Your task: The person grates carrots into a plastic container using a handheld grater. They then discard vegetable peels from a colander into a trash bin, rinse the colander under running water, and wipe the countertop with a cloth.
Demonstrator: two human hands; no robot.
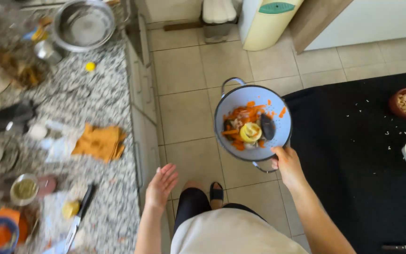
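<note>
Your right hand (287, 164) grips the colander (278, 136) of peels (245, 124) by its handle; your left hand (161, 184) hangs empty, fingers spread, beside the counter (99, 108).

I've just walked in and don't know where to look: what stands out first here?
The pale blue bowl of orange peelings, held by the right hand over the tiled floor. The left hand hangs open and empty beside the speckled counter, where an orange cloth lies.
</note>
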